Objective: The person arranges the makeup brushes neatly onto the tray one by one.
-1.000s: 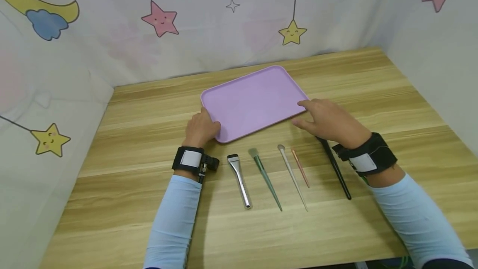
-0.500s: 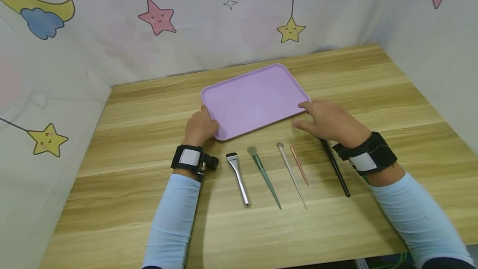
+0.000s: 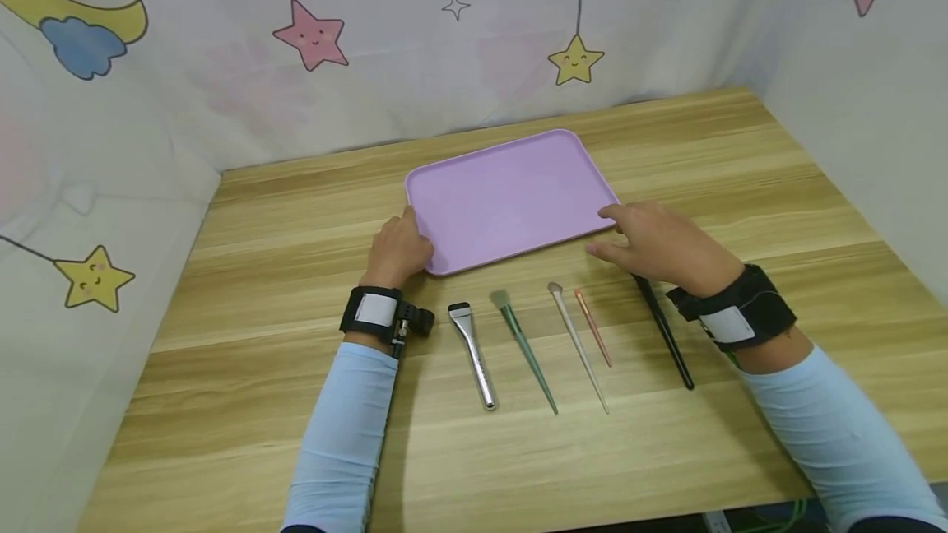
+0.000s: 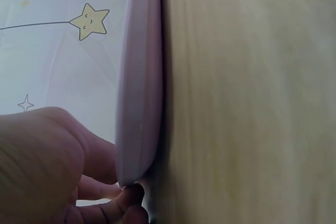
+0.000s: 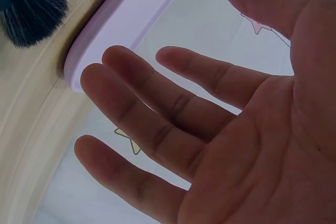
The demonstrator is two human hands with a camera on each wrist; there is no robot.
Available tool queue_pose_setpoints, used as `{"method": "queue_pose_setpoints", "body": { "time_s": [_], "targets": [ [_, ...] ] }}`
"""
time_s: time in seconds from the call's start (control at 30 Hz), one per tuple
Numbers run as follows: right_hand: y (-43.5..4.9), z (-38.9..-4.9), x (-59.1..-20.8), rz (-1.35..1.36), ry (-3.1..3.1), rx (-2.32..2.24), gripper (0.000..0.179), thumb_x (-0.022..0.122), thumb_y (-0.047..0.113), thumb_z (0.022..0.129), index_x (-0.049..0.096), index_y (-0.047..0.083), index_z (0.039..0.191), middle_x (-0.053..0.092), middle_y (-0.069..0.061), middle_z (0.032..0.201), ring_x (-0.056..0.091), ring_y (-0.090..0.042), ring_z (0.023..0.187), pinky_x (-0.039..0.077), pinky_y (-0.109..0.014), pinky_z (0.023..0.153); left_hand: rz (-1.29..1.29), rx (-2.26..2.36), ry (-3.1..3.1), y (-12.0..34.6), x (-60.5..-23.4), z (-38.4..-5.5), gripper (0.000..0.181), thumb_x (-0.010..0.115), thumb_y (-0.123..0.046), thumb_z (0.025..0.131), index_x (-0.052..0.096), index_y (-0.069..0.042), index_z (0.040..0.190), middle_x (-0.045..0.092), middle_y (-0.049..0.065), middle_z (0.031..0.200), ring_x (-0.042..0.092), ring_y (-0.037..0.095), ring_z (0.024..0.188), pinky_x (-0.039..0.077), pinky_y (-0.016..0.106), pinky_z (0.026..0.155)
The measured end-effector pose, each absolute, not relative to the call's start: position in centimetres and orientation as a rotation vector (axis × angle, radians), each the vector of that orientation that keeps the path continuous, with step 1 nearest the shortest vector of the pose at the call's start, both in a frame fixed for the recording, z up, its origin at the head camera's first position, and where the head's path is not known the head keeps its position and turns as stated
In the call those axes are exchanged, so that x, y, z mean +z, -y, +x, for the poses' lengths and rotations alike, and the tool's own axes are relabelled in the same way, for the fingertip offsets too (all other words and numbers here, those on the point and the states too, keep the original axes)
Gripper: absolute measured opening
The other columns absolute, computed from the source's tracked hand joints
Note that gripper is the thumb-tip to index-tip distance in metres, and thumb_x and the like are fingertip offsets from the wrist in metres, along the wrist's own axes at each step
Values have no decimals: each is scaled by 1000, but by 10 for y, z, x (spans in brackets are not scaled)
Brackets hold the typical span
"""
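Note:
A lilac rectangular tray point(image 3: 511, 200) lies on the wooden table, set at a slight angle. My left hand point(image 3: 397, 252) grips its near left corner, and in the left wrist view the thumb is on one side of the tray's rim point(image 4: 139, 87) with curled fingertips at its lower edge. At the near right corner is my right hand point(image 3: 662, 245), its fingers spread and loosely straight in the right wrist view, with fingertips point(image 5: 97, 80) by the rim. Whether they touch it I cannot tell. A black-handled makeup brush point(image 3: 666, 336) lies partly hidden under that hand.
In front of the tray lie a silver flat-headed brush point(image 3: 474, 356), a green brush point(image 3: 524, 352), a pale thin brush point(image 3: 578, 348) and a short pink brush point(image 3: 594, 327). Behind the table point(image 3: 281, 401) hangs a white cloth point(image 3: 415, 89) printed with stars.
Over the last half second the tray has shifted slightly right and turned a little. My right hand has moved slightly right with it; the brushes lie as before.

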State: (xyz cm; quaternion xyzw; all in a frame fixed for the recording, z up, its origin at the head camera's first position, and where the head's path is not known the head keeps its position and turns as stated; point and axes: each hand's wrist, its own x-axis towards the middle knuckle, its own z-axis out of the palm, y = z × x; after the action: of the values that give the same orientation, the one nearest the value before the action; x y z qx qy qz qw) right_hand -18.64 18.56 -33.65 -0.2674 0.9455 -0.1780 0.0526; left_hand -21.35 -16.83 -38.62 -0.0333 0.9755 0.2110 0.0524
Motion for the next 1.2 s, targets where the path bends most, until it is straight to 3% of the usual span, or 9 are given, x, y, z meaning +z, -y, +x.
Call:
{"method": "queue_pose_setpoints", "body": {
  "time_s": [0.17, 0.4, 0.63, 0.9, 1.07, 1.2],
  "targets": [
    [-188, -185, -337, -813, -2867, -535, 56, 67, 31, 98, 57, -13, 131, 67, -29, 116, 66, -40, 103, 52, -54, 85, -74, 653, -2982, 168, -386, -215, 57, 47, -9, 91, 41, 8, 146, 55, 30, 121, 54, 43, 109, 44, 55, 93],
    [-190, -184, -334, -785, -2839, -530, 53, 66, 32, 98, 60, -12, 126, 70, -27, 108, 68, -35, 95, 54, -51, 80, -37, 671, -2982, 170, -387, -220, 62, 44, -10, 95, 32, 5, 154, 52, 29, 139, 53, 41, 120, 42, 54, 99],
    [-194, -183, -331, -740, -2795, -502, 48, 67, 35, 97, 65, -11, 110, 67, -14, 88, 57, -22, 69, 50, -44, 68, -51, 670, -2959, 170, -389, -223, 62, 43, -14, 100, 27, 1, 158, 49, 24, 147, 55, 38, 110, 45, 50, 93],
    [-203, -184, -329, -692, -2752, -470, 41, 70, 31, 95, 66, -9, 98, 66, -12, 86, 56, -22, 69, 50, -43, 65, -51, 680, -2956, 170, -389, -223, 62, 41, -15, 101, 26, 0, 159, 46, 23, 150, 55, 38, 110, 44, 50, 95],
    [-206, -184, -328, -682, -2750, -451, 38, 72, 29, 93, 60, 4, 67, 49, 1, 63, 44, -14, 56, 41, -33, 53, -72, 672, -2960, 170, -390, -223, 61, 42, -17, 101, 26, -2, 159, 45, 21, 151, 55, 38, 110, 44, 51, 94],
    [-210, -181, -329, -599, -2708, -380, 45, 76, 33, 88, 52, 13, 55, 39, 6, 55, 39, -12, 50, 33, -29, 49, -77, 672, -2961, 169, -391, -224, 62, 42, -18, 101, 26, -2, 159, 46, 21, 151, 55, 38, 108, 44, 50, 93]
  ]
}}
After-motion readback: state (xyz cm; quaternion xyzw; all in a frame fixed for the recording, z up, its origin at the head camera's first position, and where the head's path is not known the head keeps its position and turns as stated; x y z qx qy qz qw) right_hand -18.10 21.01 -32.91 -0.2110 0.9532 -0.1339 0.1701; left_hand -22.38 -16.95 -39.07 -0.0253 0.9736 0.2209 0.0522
